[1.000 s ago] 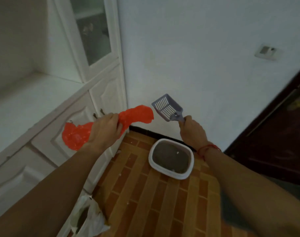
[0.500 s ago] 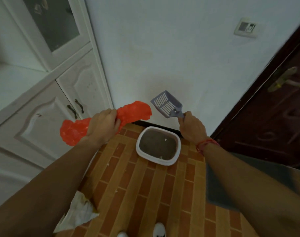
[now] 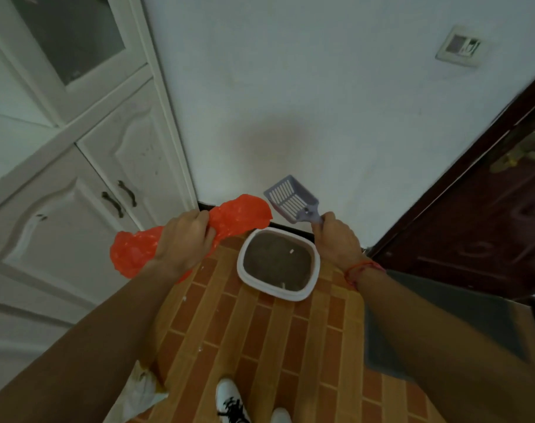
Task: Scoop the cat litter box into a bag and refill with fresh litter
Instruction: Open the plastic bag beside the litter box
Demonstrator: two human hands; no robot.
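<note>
A white litter box (image 3: 314, 261) with dark grey litter stands on the brick-pattern floor against the wall. My left hand (image 3: 185, 239) grips a crumpled orange-red plastic bag (image 3: 238, 216), which sticks out on both sides of the fist, left of the box. My right hand (image 3: 338, 239) grips the handle of a pale purple slotted scoop (image 3: 289, 198), held in the air above the box's far edge with its pan tilted up toward the wall.
White cabinets (image 3: 77, 209) with dark handles line the left side. A dark red door (image 3: 480, 227) stands at the right, with a grey mat (image 3: 461, 312) before it. A white bag (image 3: 141, 392) lies by my left arm. My white shoes (image 3: 232, 401) are at the bottom.
The view has swung right and tilted down as I came closer to the litter box; my shoes now show. Both hands keep the same hold on bag and scoop.
</note>
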